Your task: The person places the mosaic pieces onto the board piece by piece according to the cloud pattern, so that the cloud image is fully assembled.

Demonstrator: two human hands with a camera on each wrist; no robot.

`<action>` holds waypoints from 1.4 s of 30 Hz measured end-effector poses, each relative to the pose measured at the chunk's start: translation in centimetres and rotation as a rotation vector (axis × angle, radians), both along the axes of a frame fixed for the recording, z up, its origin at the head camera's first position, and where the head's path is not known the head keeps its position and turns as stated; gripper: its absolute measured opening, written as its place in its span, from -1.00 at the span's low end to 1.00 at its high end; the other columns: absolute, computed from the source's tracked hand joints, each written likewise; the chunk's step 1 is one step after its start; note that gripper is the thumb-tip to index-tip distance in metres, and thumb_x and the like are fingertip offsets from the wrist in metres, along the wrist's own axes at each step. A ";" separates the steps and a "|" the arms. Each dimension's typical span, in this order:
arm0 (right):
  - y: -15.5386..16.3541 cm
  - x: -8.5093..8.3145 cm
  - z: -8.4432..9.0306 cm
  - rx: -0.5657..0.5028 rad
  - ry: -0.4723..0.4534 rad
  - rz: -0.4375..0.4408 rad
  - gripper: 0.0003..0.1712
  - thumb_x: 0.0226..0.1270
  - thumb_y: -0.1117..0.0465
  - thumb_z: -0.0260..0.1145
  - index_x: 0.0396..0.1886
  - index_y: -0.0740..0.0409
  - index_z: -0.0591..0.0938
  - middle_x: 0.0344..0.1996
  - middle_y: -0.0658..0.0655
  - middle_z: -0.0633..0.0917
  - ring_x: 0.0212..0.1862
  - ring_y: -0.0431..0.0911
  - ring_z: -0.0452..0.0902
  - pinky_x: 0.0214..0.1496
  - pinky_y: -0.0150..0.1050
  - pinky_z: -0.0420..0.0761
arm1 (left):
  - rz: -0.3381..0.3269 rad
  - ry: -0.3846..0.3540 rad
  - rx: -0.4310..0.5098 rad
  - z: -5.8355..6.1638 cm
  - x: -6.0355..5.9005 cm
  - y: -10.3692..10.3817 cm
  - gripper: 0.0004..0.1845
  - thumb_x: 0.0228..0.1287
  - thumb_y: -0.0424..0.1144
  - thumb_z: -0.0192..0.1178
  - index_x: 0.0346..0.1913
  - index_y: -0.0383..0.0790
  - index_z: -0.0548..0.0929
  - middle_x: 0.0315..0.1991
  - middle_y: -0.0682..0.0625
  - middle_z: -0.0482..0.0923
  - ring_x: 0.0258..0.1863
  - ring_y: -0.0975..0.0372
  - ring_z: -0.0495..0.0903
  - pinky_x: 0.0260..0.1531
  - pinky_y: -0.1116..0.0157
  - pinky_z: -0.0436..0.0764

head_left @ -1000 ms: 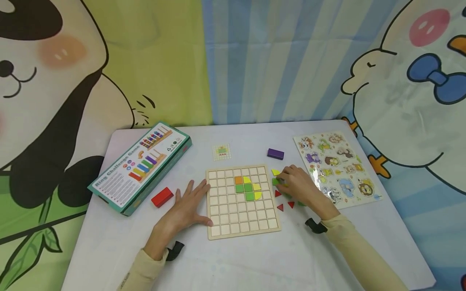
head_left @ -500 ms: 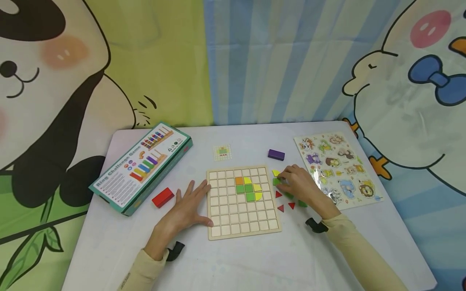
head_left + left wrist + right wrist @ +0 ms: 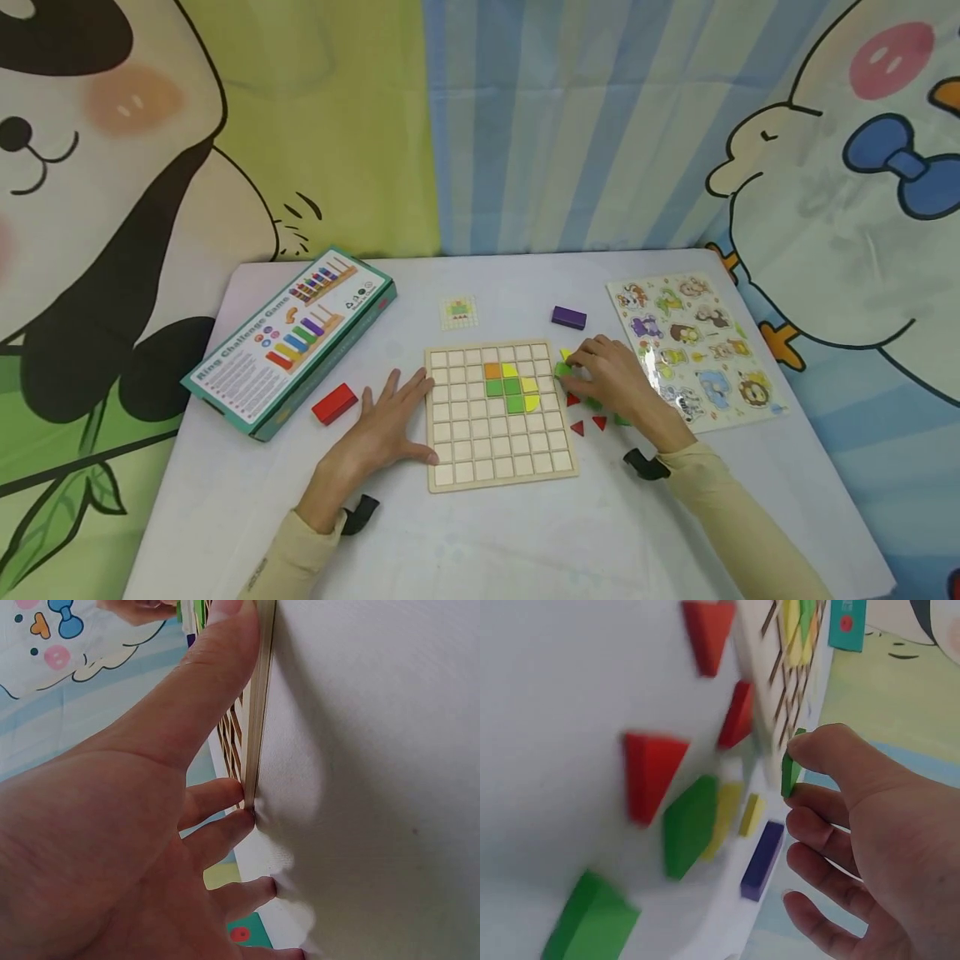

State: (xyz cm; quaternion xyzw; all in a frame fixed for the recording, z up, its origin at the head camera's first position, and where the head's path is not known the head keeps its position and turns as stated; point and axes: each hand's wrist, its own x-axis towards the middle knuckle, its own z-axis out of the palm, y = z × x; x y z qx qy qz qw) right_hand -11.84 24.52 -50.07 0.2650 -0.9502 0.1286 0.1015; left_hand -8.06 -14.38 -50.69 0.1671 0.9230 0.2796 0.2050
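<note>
Right hand [image 3: 611, 379] pinches a green tile [image 3: 790, 774] between thumb and forefinger, lifted just off the surface [image 3: 525, 533] at the grid board's [image 3: 498, 467] right edge. Left hand [image 3: 386, 429] lies flat with fingers spread, thumb and fingertips against the board's left edge. Red triangles [image 3: 577, 427] and more green pieces lie loose beside the right hand.

A small green tile [image 3: 790, 774], flat and thin, is pinched on edge between thumb and forefinger of the right hand [image 3: 611, 375], just off the right rim of the wooden grid board [image 3: 450, 479]. The board lies flat on the table, with one orange, three green and three yellow pieces filling cells near its upper middle.
</note>
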 end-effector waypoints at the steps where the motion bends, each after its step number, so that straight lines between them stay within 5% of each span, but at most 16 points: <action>1: -0.6 0.0 0.3 -0.005 0.009 0.010 -0.67 0.11 0.00 0.60 -0.25 0.12 0.81 -0.30 0.06 0.73 -0.21 -0.02 0.58 -0.21 -0.11 0.60 | 0.001 0.004 0.002 0.0 0.0 0.0 0.31 -0.26 0.06 0.68 0.61 -0.07 0.15 0.67 -0.04 -0.07 0.64 -0.21 -0.29 0.37 -0.50 -0.36; 8: -5.7 0.7 1.2 0.008 0.045 0.119 -0.71 0.16 -0.01 0.57 -0.26 0.09 0.82 -0.32 0.02 0.73 -0.19 -0.05 0.58 -0.10 -0.12 0.61 | 0.004 0.012 -0.010 0.0 -0.2 0.0 0.31 -0.28 0.04 0.69 0.60 -0.09 0.17 0.67 -0.05 -0.07 0.63 -0.22 -0.29 0.36 -0.51 -0.35; 16: -9.1 1.8 0.0 0.067 0.079 0.247 -0.73 0.21 -0.04 0.52 -0.23 0.01 0.80 -0.27 -0.01 0.72 -0.11 -0.05 0.61 -0.03 -0.10 0.62 | 0.001 0.013 -0.010 0.1 -0.1 -0.1 0.32 -0.29 0.05 0.69 0.60 -0.09 0.16 0.67 -0.07 -0.07 0.63 -0.22 -0.29 0.36 -0.51 -0.36; 26: -9.5 2.2 0.0 0.142 0.006 0.219 -0.70 0.28 -0.10 0.47 -0.16 -0.02 0.81 -0.20 -0.04 0.73 -0.07 -0.07 0.58 0.01 -0.13 0.56 | 0.004 0.010 0.001 0.2 -0.1 0.0 0.31 -0.27 0.07 0.68 0.61 -0.08 0.16 0.66 -0.07 -0.06 0.63 -0.22 -0.29 0.36 -0.51 -0.37; 42: -9.3 1.9 0.1 0.107 -0.017 0.217 -0.70 0.26 -0.08 0.49 -0.16 -0.02 0.82 -0.21 -0.04 0.74 -0.06 -0.08 0.59 0.05 -0.12 0.58 | 0.003 0.002 -0.014 0.1 -0.2 0.1 0.34 -0.30 0.05 0.70 0.61 -0.07 0.15 0.67 -0.05 -0.08 0.64 -0.21 -0.30 0.37 -0.50 -0.38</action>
